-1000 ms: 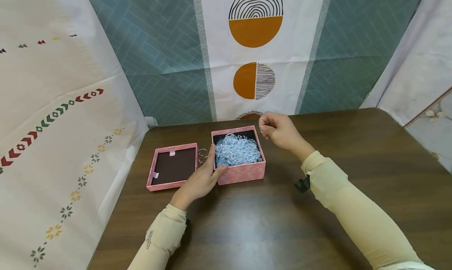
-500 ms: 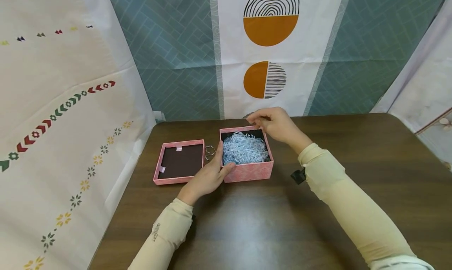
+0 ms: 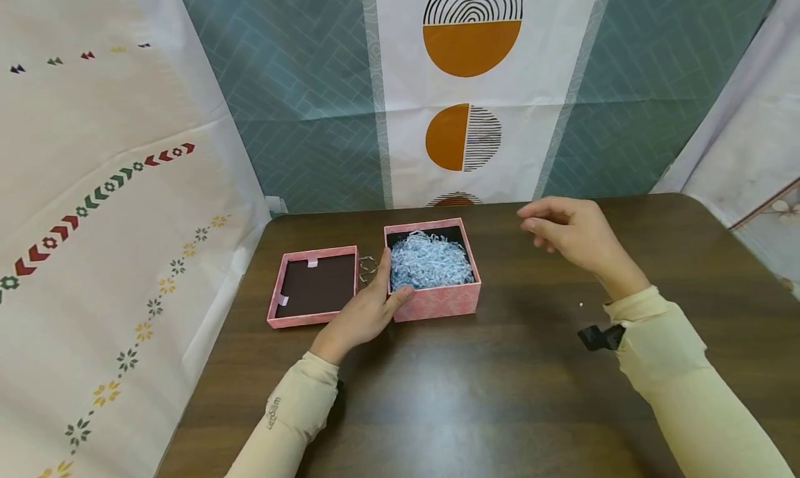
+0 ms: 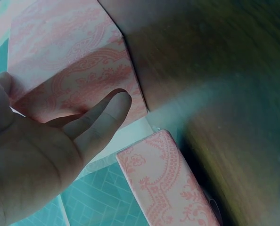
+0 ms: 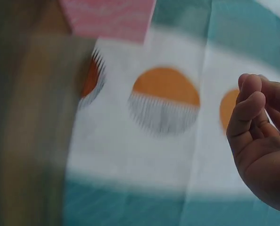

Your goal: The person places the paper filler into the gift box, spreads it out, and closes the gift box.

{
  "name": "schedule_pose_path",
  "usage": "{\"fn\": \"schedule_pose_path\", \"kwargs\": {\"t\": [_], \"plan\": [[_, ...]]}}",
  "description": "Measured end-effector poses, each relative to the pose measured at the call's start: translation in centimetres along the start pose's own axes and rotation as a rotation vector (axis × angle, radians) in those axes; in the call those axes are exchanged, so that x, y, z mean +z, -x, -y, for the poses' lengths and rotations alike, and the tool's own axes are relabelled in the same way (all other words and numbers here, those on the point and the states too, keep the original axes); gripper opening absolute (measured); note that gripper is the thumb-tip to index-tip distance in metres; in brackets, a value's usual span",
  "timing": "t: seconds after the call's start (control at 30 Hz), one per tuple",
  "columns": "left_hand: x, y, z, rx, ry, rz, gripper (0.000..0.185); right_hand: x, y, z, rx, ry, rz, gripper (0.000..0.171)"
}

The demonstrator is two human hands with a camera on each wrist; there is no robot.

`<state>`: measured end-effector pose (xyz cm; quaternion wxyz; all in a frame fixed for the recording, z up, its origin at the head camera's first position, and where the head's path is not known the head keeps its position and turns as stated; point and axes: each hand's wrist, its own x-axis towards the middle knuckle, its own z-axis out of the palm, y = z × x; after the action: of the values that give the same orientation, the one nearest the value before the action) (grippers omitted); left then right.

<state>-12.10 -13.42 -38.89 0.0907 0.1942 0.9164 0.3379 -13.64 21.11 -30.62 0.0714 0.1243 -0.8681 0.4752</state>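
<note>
A pink patterned box (image 3: 437, 301) full of light blue shredded paper (image 3: 431, 259) stands near the back of the table in the head view. My left hand (image 3: 359, 318) rests against its left side, fingers extended along the wall and thumb at the front corner. The left wrist view shows these fingers (image 4: 109, 110) fairly straight beside the box. My right hand (image 3: 571, 235) hovers to the right of the box, apart from it, with loosely bent fingers. In the right wrist view its thumb and fingertips come close together; I see nothing between them.
Left of the box lies the pink lid (image 3: 312, 318), dark inside upward. A few loose paper shreds (image 3: 367, 262) lie between lid and box. One tiny white speck (image 3: 581, 304) shows below my right hand. A patterned cloth (image 3: 300, 103) hangs behind the table.
My right hand passed leftward over the box's back right corner, then moved away to the right. A white speck now shows below it. My left hand stays on the box.
</note>
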Motion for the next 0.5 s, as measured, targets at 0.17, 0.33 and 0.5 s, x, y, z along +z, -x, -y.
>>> {"fn": "schedule_pose_path", "kwargs": {"t": [0.17,0.33,0.5], "plan": [[-0.2,0.1,0.2,-0.004,-0.012,-0.008,0.086,-2.5,3.6,-5.4,0.130,-0.155,-0.088,0.024],[-0.4,0.5,0.4,0.001,-0.009,-0.026,0.086,-2.5,6.0,-10.7,0.240,-0.265,-0.132,0.026],[-0.4,0.6,0.5,-0.006,-0.020,-0.041,0.087,-2.0,7.6,-13.9,0.289,-0.090,-0.052,0.033]]}}
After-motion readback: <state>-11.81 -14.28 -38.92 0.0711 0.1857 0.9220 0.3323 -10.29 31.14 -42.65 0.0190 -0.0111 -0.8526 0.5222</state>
